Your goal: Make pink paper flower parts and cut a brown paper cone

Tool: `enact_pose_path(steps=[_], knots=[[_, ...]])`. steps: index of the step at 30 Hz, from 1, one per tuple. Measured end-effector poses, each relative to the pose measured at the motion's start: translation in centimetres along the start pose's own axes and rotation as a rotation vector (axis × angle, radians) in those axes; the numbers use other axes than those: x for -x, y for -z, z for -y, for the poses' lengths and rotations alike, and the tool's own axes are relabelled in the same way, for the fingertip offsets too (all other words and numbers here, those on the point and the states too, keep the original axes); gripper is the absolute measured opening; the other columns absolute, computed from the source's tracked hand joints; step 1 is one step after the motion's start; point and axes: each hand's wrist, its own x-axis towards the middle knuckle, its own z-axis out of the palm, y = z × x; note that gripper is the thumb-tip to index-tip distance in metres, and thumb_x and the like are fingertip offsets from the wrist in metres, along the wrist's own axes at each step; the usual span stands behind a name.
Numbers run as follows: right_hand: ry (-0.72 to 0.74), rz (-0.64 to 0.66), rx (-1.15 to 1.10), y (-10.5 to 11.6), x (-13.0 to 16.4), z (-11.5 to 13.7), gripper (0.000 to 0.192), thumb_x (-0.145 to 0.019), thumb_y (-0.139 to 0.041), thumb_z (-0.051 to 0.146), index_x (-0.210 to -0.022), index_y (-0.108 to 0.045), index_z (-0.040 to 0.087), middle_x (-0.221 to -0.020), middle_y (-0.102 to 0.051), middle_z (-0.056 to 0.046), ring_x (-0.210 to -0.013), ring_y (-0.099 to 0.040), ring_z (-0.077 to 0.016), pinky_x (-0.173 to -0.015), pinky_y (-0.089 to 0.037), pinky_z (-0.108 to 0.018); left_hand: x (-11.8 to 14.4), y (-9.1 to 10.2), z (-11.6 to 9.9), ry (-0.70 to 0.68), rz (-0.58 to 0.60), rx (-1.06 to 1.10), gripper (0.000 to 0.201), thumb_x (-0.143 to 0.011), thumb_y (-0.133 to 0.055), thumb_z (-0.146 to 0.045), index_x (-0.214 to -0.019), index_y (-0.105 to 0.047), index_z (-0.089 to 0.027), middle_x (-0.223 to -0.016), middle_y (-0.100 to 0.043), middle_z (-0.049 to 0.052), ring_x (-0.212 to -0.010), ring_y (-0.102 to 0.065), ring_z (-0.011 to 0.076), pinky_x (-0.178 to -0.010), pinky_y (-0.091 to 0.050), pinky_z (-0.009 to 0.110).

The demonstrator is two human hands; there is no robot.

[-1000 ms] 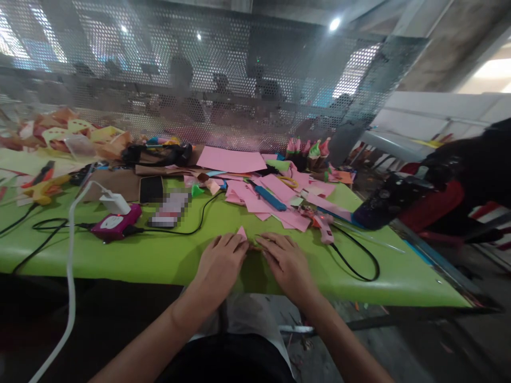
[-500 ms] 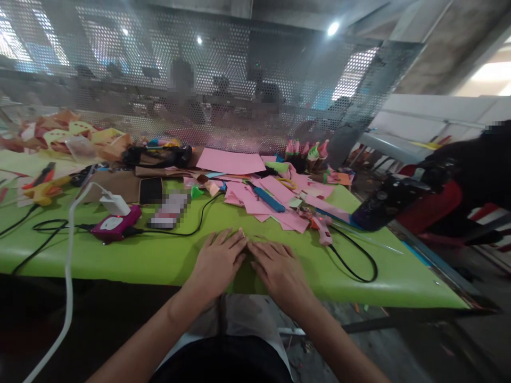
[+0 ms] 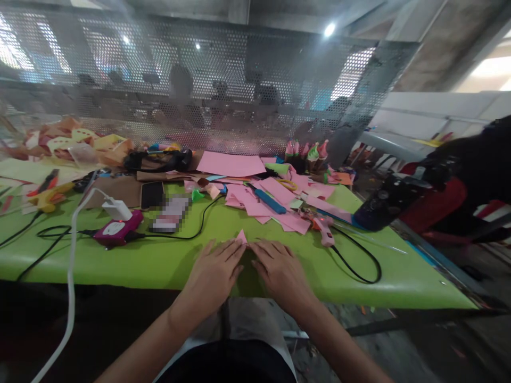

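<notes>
Right now both hands lie flat and close together near the front edge of the green table [image 3: 120, 255]. The left hand [image 3: 213, 268] and the right hand [image 3: 279, 268] have their fingers spread and pressed down, pinching nothing; their fingertips nearly meet over a small pink paper piece [image 3: 241, 236], of which only a pointed corner pokes out at 12 o'clock from the hands. Most of the piece is hidden beneath the fingers, so whether it is folded cannot be told.

At 1 o'clock lies a heap of pink paper scraps [image 3: 275, 205] with a blue cutter [image 3: 268, 198] on top. At 2 o'clock a pink glue gun [image 3: 324, 227] rests with its black cord [image 3: 361, 266] looping toward the table edge. At 10 o'clock sit a magenta gadget [image 3: 117, 231] and a phone [image 3: 151, 194].

The likeliest trouble, I judge, is the little piece sliding or creasing crooked if one hand presses harder than the other. The right wrist could also catch the cord and drag the glue gun.
</notes>
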Motion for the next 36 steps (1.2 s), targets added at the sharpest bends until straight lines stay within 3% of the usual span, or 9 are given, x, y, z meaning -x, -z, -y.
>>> enact_pose_path(steps=[13,27,36], knots=[[-0.010,-0.025,-0.076,0.4,0.4,-0.6,0.040,-0.094,-0.050,0.021,-0.134,-0.049,0.025,-0.130,-0.058,-0.004,-0.118,-0.048,-0.0226,-0.099,-0.035,-0.039,-1.6,-0.8,0.7,-0.008,0.029,-0.004,0.044,-0.094,-0.044,-0.029,-0.138,-0.043,-0.023,-0.143,-0.047,0.004,-0.128,-0.047,0.0214,-0.112,-0.025,0.050],[-0.043,0.024,0.081,-0.2,-1.6,-0.4,0.033,-0.094,-0.051,0.027,-0.126,-0.056,0.018,-0.124,-0.063,-0.008,-0.114,-0.050,-0.0255,-0.096,-0.034,-0.041,-4.2,-1.6,1.9,-0.014,0.051,-0.001,0.041,-0.096,-0.039,-0.033,-0.134,-0.047,-0.019,-0.139,-0.053,0.006,-0.128,-0.048,0.0221,-0.113,-0.022,0.052],[-0.056,-0.010,0.093,-0.8,-1.6,-0.7,0.035,-0.094,-0.052,0.031,-0.127,-0.055,0.019,-0.124,-0.062,-0.008,-0.113,-0.051,-0.0253,-0.096,-0.034,-0.042,-2.4,-0.6,3.2,-0.039,-0.012,0.019,0.043,-0.098,-0.033,-0.028,-0.140,-0.040,-0.022,-0.142,-0.049,0.004,-0.130,-0.045,0.0193,-0.114,-0.024,0.047]])
